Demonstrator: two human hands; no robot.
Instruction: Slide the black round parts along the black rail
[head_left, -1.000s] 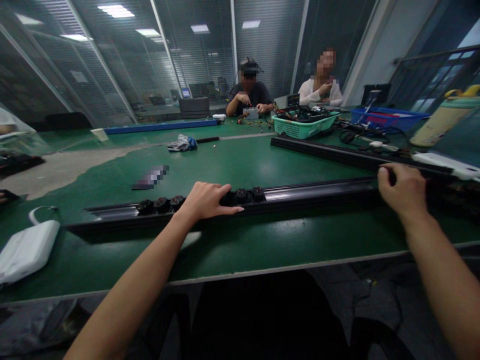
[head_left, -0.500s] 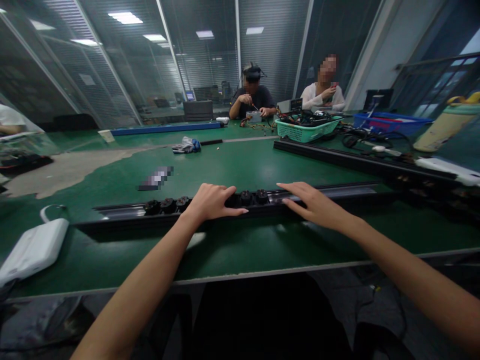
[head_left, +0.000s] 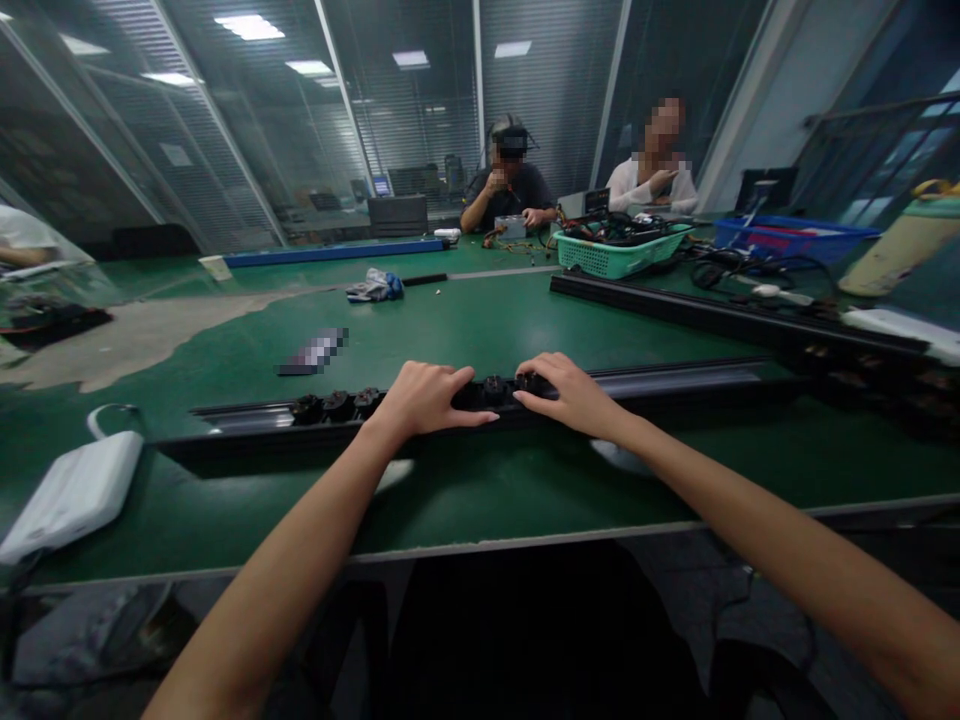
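While both bare forearms reach forward over the tabletop (head_left: 480, 500) from the near edge, the left hand (head_left: 427, 395) lies palm-down across a long black channel (head_left: 697, 393), its thumb stretched rightward along the near wall and its fingers arched over the far side. The right hand (head_left: 566, 390) comes in from the right with bent fingers, thumb on the near side and the others beyond.

Between those right fingers sits the rightmost round black part (head_left: 531, 382), set inside the channel; whether they pinch it or only touch it, I cannot tell. Just left of it, a second round part (head_left: 494, 388) shows uncovered between the two hands. What the left fingers hold is hidden beneath them, so I cannot tell their grip either. Three more round parts (head_left: 338, 404) stand in a row left of that hand.

Past the channel, a second black rail (head_left: 675, 308) slants across the right side. Behind it, a green basket (head_left: 596, 257) carries a heap of dark cables (head_left: 626, 232), and a blue basket (head_left: 832, 237) to its right has something red inside, too blurred to name.
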